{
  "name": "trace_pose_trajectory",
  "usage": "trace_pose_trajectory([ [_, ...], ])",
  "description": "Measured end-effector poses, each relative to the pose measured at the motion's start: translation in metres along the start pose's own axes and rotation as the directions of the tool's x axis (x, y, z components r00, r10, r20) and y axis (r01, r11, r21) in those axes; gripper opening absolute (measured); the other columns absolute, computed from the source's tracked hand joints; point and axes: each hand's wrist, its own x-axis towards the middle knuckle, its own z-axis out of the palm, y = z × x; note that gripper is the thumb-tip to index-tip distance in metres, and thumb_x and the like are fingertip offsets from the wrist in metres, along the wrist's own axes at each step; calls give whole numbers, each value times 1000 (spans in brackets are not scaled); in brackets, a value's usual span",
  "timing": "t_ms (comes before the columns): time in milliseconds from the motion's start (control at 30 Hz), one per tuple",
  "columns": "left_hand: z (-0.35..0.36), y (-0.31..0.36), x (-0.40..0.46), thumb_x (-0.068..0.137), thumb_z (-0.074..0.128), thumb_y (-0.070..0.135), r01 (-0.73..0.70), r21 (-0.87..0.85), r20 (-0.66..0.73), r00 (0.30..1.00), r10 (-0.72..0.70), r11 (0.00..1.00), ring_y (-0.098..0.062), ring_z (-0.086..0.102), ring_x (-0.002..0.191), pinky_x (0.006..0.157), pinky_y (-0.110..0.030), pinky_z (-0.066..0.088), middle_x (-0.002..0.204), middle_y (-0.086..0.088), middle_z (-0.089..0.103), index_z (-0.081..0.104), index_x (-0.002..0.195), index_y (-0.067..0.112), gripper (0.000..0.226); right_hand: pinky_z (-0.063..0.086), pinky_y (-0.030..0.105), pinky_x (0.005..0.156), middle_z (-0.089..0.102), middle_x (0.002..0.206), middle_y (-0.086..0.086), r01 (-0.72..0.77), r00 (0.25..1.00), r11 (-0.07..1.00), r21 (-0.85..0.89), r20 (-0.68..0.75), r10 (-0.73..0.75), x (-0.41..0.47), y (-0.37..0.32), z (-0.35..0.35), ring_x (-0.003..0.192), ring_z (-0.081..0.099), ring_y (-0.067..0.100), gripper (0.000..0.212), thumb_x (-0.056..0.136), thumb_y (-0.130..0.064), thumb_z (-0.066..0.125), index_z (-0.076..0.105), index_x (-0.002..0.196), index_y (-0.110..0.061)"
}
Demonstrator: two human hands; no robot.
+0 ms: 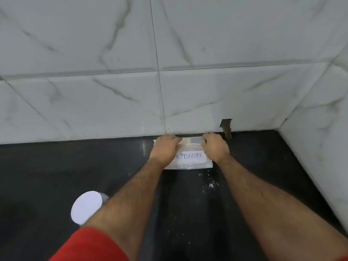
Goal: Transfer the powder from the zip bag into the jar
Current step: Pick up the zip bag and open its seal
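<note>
A clear zip bag (190, 161) with a white label reading "POWDER" lies flat on the black counter (47, 176) against the back wall. My left hand (165, 147) grips the bag's top left edge, fingers curled over it. My right hand (214, 146) pinches the top right edge of the bag near the zip strip. A jar with a white lid (86, 207) stands at the near left, partly hidden behind my left forearm.
White marble-patterned tiles form the back wall (169, 72) and the right wall (320, 138), closing a corner. A dark chipped hole (227, 127) sits in the tile base right of my hands. Spilled white powder specks (211, 183) dot the counter below the bag.
</note>
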Motion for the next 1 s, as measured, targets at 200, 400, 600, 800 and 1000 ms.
trace_pose_trajectory([
  [200, 19, 28, 44, 102, 44, 34, 60, 42, 81, 995, -64, 997, -26, 50, 121, 99, -42, 38, 126, 0, 66, 64, 127, 24, 33, 52, 44, 91, 64, 124, 8, -81, 997, 996, 21, -2, 81, 14, 7, 9, 110, 59, 27, 32, 96, -19, 56, 62, 127, -18],
  [400, 33, 22, 57, 97, 46, 28, 107, 58, 210, 971, -117, 993, -25, 52, 119, 103, -43, 36, 121, 1, 69, 70, 118, 28, 32, 56, 37, 80, 69, 110, 4, -135, 991, 987, 87, 38, 132, 20, 22, 20, 94, 64, 21, 25, 91, -17, 62, 66, 116, -17],
  [600, 29, 16, 54, 90, 50, 23, 133, -37, 218, 968, -122, 990, -22, 56, 111, 102, -42, 33, 105, 7, 72, 75, 101, 28, 28, 51, 28, 83, 70, 110, 6, -217, 976, 907, 362, 107, 191, 24, 30, 23, 94, 62, 16, 30, 85, -5, 73, 70, 114, -10],
  [800, 1, 9, 36, 94, 60, 32, 147, -222, 203, 974, -101, 964, -14, 61, 94, 101, -38, 39, 90, 15, 68, 70, 89, 28, 12, 50, 26, 65, 70, 97, 1, -279, 957, 740, 613, 245, 158, 5, 24, -4, 90, 64, 17, 8, 87, -9, 74, 73, 86, -17],
  [1000, -47, 17, -1, 93, 62, 25, 122, -352, 105, 990, -90, 928, -13, 62, 88, 88, -33, 49, 92, 12, 70, 73, 89, 20, 13, 52, 31, 74, 72, 90, 5, -246, 967, 572, 782, 240, 88, -32, 10, -43, 84, 63, 17, 4, 90, -13, 71, 71, 94, -12],
])
